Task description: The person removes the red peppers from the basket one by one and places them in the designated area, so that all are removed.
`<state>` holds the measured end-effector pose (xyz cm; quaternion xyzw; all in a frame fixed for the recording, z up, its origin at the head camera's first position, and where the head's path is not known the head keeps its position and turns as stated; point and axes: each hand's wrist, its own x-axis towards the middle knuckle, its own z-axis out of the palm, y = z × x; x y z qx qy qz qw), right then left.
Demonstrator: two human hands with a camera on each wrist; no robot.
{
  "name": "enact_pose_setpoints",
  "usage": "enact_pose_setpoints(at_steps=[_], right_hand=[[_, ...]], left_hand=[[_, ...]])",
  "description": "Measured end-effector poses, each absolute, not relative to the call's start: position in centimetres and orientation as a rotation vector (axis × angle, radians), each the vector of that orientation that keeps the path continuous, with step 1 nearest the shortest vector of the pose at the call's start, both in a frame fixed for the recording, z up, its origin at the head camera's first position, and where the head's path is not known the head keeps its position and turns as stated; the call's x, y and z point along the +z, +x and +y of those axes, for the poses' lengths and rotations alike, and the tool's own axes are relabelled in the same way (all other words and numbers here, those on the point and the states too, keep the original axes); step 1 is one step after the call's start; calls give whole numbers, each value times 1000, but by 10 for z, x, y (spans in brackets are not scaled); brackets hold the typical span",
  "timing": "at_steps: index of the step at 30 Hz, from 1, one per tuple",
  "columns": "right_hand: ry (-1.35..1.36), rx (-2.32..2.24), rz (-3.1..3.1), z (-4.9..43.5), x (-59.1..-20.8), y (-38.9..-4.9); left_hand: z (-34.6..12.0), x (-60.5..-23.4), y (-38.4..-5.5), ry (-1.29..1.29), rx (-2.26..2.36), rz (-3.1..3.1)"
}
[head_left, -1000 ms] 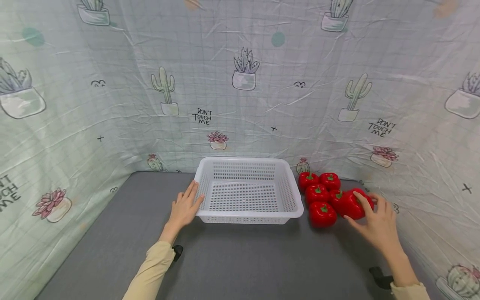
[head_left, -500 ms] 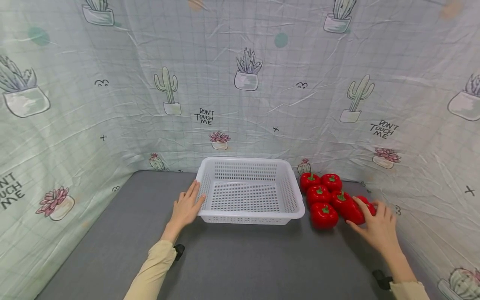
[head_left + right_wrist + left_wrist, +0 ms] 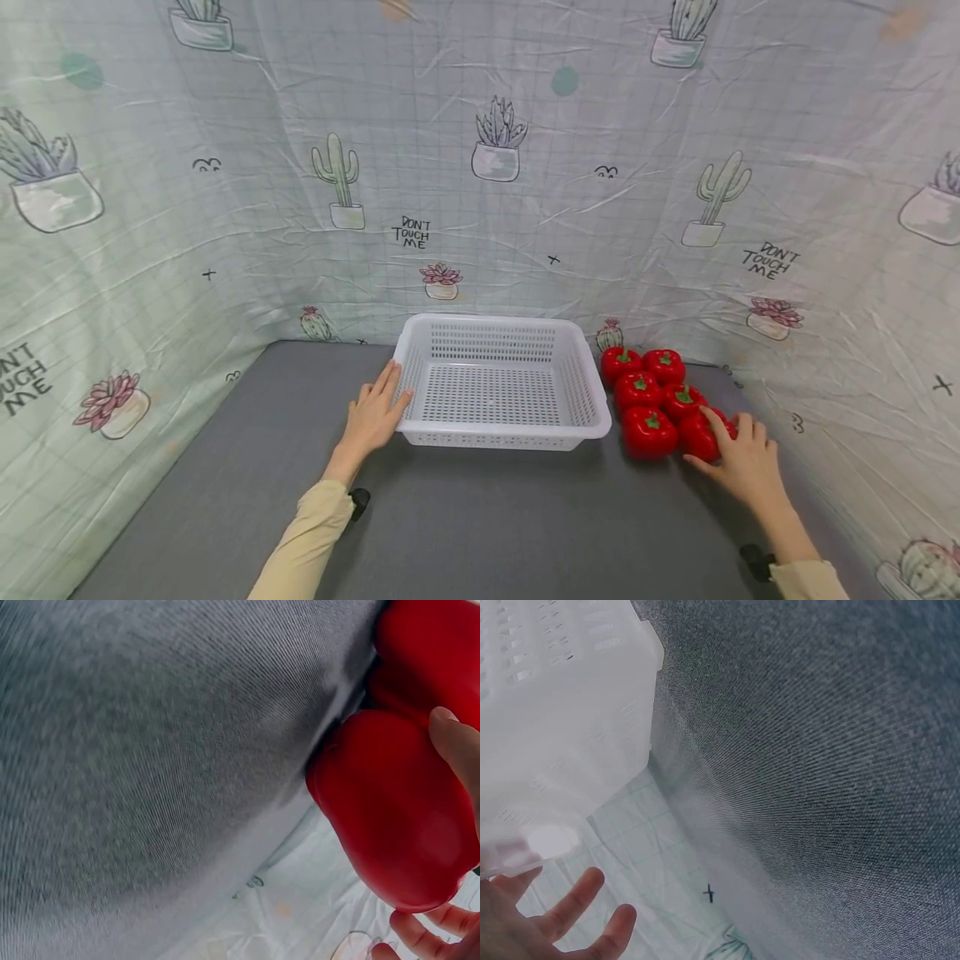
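Observation:
A red bell pepper sits at the front right of a cluster of peppers. My right hand holds it, with the thumb on its near side and the fingers on its far side. In the right wrist view, the held pepper stands against another red pepper; my thumb lies on its side. My left hand rests on the left rim of a white perforated basket, its fingers fairly straight. From the left wrist, those fingers appear spread beside the basket wall.
Several more red bell peppers stand close together to the right of the basket. A grey cloth surface lies underneath. Hanging fabric with cactus prints closes off the back and both sides.
The pepper in my right hand has gone from raised and tilted to sitting lower against the other peppers. My right hand has shifted slightly left; the left hand stays on the basket rim.

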<state>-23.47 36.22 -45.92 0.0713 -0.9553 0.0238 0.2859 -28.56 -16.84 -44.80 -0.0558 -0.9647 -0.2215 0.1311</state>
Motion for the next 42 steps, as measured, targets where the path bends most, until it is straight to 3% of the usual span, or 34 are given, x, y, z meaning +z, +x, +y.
enact_pose_setpoints(at_steps=[42], right_hand=[[68, 18, -2628, 351, -467, -240]], left_hand=[[-168, -448, -285, -161, -661, -2802]])
